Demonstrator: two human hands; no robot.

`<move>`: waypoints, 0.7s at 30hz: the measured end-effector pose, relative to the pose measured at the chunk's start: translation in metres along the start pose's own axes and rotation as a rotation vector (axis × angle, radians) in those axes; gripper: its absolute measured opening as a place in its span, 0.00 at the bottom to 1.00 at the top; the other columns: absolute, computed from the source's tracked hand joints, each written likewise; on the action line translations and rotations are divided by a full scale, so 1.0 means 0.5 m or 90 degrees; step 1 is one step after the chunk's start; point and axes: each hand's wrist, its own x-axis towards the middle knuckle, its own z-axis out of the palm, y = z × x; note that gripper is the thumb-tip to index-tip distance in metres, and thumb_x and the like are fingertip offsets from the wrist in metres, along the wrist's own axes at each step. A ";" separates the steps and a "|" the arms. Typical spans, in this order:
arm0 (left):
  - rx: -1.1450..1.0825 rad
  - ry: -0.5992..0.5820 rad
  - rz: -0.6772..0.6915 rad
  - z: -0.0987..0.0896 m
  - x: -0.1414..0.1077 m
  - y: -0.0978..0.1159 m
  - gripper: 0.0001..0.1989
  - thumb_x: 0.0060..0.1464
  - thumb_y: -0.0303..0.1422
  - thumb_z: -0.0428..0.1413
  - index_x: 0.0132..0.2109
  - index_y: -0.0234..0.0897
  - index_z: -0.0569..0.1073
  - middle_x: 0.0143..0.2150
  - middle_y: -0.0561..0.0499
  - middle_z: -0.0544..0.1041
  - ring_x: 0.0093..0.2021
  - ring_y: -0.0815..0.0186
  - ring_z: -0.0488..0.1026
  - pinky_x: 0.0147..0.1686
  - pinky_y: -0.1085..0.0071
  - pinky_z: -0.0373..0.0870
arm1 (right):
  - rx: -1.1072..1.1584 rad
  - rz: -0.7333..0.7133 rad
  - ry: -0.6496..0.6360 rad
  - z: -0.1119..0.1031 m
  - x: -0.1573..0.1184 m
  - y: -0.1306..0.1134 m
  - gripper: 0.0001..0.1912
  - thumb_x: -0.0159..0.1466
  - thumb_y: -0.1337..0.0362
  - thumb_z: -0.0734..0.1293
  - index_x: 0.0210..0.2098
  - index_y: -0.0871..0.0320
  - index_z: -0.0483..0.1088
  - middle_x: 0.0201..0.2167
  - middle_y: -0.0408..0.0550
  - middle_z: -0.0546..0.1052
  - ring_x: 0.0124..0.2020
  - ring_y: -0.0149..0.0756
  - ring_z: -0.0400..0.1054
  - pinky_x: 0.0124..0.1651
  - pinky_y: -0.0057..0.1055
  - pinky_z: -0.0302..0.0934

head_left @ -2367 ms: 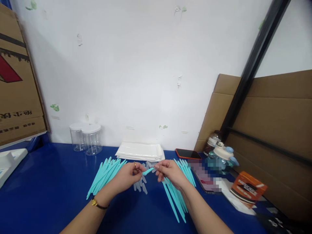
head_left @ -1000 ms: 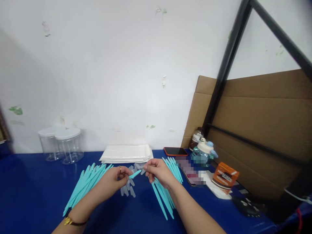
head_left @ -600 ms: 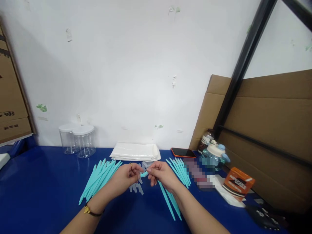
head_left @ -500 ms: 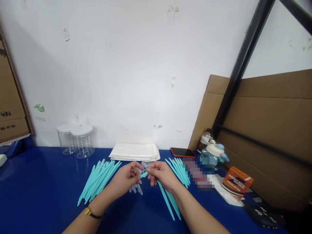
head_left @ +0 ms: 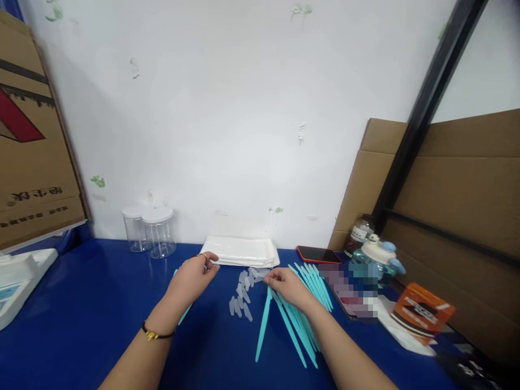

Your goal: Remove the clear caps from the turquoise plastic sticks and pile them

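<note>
My left hand (head_left: 195, 279) is over the left bundle of slim turquoise sticks (head_left: 184, 314), most of which my hand and wrist hide. Its thumb and forefinger are apart and nothing shows between them; the other fingers are tucked out of sight. My right hand (head_left: 286, 285) pinches at the edge of a scatter of small translucent grey caps (head_left: 245, 295), with one cap (head_left: 262, 274) at its fingertips. Just below those fingertips ends a single turquoise stick (head_left: 262, 327), lying at a slant. More turquoise sticks (head_left: 298, 327) fan out beneath the right hand and wrist.
White folded sheets (head_left: 239, 250) lie by the wall. Two clear lidded jars (head_left: 158, 233) stand at back left. To the right are a phone (head_left: 319, 254), a teal bottle (head_left: 376, 260), an orange box (head_left: 422, 311) and a brown bottle (head_left: 359, 233). Cardboard (head_left: 463, 206) borders the right.
My hands have parted from the small turquoise piece they held together. The left moved left over its bundle; the right stayed near the caps. A slanted stick now shows below it. The view swung left.
</note>
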 end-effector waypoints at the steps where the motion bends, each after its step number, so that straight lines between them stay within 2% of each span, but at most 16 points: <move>1: 0.050 0.001 -0.032 -0.008 0.006 -0.018 0.13 0.50 0.38 0.49 0.41 0.40 0.71 0.34 0.51 0.75 0.34 0.63 0.72 0.32 0.72 0.62 | -0.054 -0.018 0.029 0.003 0.001 -0.001 0.11 0.56 0.59 0.63 0.29 0.61 0.72 0.19 0.42 0.67 0.21 0.28 0.57 0.24 0.25 0.48; 4: 0.154 -0.026 -0.083 -0.004 0.015 -0.052 0.12 0.46 0.35 0.52 0.40 0.39 0.71 0.39 0.48 0.75 0.40 0.62 0.72 0.33 0.73 0.62 | -0.167 -0.066 0.065 0.014 -0.014 -0.019 0.11 0.59 0.60 0.60 0.33 0.58 0.72 0.23 0.43 0.69 0.25 0.31 0.61 0.27 0.26 0.50; 8: 0.211 -0.043 -0.074 0.027 0.018 -0.063 0.12 0.44 0.33 0.54 0.40 0.40 0.71 0.43 0.47 0.74 0.44 0.60 0.70 0.37 0.71 0.63 | -0.253 -0.099 -0.090 0.030 -0.050 -0.046 0.08 0.54 0.59 0.65 0.32 0.54 0.71 0.23 0.41 0.70 0.25 0.30 0.61 0.25 0.25 0.47; 10: 0.215 -0.050 -0.071 0.035 0.018 -0.064 0.13 0.44 0.32 0.54 0.41 0.40 0.71 0.42 0.48 0.75 0.44 0.60 0.70 0.37 0.70 0.63 | -0.298 -0.107 -0.124 0.032 -0.060 -0.050 0.09 0.51 0.63 0.68 0.32 0.54 0.71 0.25 0.41 0.70 0.27 0.31 0.62 0.26 0.25 0.46; 15: 0.216 -0.055 -0.071 0.035 0.018 -0.067 0.13 0.45 0.32 0.53 0.41 0.41 0.70 0.41 0.48 0.75 0.42 0.60 0.71 0.34 0.70 0.63 | -0.330 -0.117 -0.079 0.028 -0.060 -0.053 0.07 0.52 0.68 0.64 0.32 0.55 0.70 0.29 0.43 0.70 0.30 0.31 0.62 0.29 0.25 0.48; 18: 0.223 -0.059 -0.081 0.032 0.020 -0.066 0.13 0.45 0.32 0.53 0.41 0.41 0.70 0.40 0.48 0.76 0.41 0.59 0.71 0.33 0.70 0.63 | -0.297 -0.153 -0.064 0.045 -0.059 -0.063 0.05 0.55 0.64 0.64 0.32 0.55 0.70 0.30 0.42 0.71 0.30 0.30 0.63 0.30 0.25 0.49; 21: 0.237 -0.053 -0.092 0.030 0.019 -0.059 0.12 0.44 0.28 0.52 0.39 0.41 0.71 0.40 0.47 0.76 0.40 0.59 0.72 0.34 0.70 0.63 | -0.321 -0.149 -0.047 0.073 -0.061 -0.072 0.08 0.52 0.59 0.67 0.30 0.56 0.69 0.28 0.42 0.71 0.29 0.31 0.63 0.29 0.25 0.48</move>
